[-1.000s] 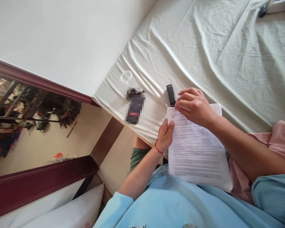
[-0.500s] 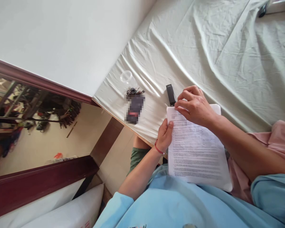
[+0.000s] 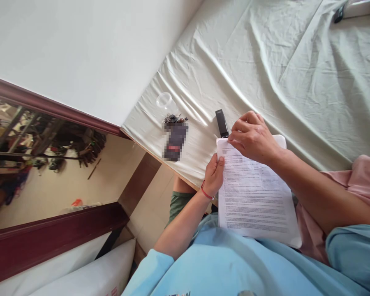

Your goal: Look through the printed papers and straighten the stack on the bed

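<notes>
Right hand [image 3: 253, 137] fingers now curled, pinching top corner of white printed paper sheets [image 3: 255, 197]; left hand [image 3: 214, 174] clamped on sheets' left edge; small black rectangular stapler [image 3: 221, 123] beside, near bed [image 3: 265, 61] edge.

— What's that you've got?
— A stack of white printed sheets [image 3: 255, 197], flat, half on my lap, its top end on the bed's [image 3: 265, 61] edge, just beside a small black stapler [image 3: 221, 123].

Light blue sleeves [image 3: 160, 267], a red, seemingly thread wristband [image 3: 206, 193].

Open sheet [image 3: 296, 70] beyond; black stapler [image 3: 222, 123], keys [image 3: 174, 137] and cup [image 3: 164, 100] crowd the left.
</notes>
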A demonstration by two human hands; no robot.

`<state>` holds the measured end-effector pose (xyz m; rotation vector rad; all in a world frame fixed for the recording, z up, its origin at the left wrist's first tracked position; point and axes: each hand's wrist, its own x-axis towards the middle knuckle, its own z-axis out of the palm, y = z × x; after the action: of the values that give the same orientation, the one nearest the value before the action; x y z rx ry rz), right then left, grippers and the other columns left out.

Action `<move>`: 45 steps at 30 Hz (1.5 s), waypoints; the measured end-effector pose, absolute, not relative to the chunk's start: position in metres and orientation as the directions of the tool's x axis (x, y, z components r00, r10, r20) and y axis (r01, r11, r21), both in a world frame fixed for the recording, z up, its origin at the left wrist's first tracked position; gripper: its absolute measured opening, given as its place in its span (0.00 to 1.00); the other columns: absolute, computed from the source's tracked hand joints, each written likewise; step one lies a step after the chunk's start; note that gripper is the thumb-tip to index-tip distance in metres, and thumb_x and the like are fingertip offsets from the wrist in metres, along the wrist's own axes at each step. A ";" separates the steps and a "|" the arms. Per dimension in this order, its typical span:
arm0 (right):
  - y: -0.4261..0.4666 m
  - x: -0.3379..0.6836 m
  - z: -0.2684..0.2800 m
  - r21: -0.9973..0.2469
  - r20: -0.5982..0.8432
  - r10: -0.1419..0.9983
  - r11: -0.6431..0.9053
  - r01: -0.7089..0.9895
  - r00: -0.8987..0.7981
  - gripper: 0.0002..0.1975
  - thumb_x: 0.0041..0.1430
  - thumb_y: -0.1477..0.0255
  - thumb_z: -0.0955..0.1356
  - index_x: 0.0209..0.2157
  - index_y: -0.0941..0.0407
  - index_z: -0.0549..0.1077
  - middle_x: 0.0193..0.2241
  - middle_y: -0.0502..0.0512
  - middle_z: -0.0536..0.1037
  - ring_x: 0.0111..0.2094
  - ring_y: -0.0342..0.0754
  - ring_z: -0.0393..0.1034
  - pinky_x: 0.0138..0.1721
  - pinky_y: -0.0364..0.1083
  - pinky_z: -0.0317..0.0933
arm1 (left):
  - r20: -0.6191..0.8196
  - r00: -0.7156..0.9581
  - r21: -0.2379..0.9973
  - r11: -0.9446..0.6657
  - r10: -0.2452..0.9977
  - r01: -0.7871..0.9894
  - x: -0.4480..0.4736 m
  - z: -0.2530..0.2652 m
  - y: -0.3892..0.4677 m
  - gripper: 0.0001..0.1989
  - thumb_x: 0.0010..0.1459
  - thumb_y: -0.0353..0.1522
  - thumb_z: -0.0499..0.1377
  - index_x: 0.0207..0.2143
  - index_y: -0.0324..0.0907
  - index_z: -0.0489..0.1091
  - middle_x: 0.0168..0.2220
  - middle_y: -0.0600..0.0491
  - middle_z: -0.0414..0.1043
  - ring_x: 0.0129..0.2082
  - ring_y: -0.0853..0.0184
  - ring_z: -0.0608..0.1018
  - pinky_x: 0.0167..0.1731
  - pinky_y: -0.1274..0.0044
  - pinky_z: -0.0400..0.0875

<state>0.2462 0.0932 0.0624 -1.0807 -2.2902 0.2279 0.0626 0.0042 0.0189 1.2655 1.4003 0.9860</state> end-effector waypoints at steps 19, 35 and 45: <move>0.094 0.248 0.060 -0.321 0.375 0.756 0.648 0.690 -0.536 0.13 0.70 0.73 0.65 0.32 0.55 0.78 0.39 0.59 0.79 0.50 0.60 0.63 0.47 0.56 0.52 | -0.139 0.000 0.981 0.137 0.990 0.140 0.066 0.022 0.004 0.25 0.67 0.56 0.56 0.34 0.43 0.66 0.30 0.56 0.65 0.31 0.68 0.66 0.32 0.74 0.62; 0.095 0.250 0.061 -0.542 0.512 0.729 0.685 0.487 -0.454 0.09 0.70 0.70 0.67 0.40 0.51 0.82 0.41 0.57 0.81 0.44 0.56 0.65 0.47 0.57 0.60 | -0.091 0.014 0.957 0.084 0.996 0.278 0.064 0.017 0.002 0.23 0.71 0.54 0.52 0.38 0.44 0.67 0.29 0.56 0.67 0.31 0.66 0.68 0.33 0.73 0.63; 0.095 0.252 0.065 -0.618 0.545 0.657 0.735 0.280 -0.521 0.06 0.68 0.69 0.69 0.39 0.50 0.82 0.45 0.57 0.78 0.46 0.55 0.63 0.48 0.55 0.63 | -0.043 0.082 0.838 -0.008 0.996 0.546 0.065 0.020 -0.002 0.18 0.74 0.49 0.47 0.35 0.47 0.58 0.24 0.57 0.64 0.24 0.66 0.66 0.28 0.73 0.56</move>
<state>0.2520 0.0951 0.0647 -0.7048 -2.1233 0.5923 0.0655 -0.0020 0.0201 1.6450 1.5518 0.7957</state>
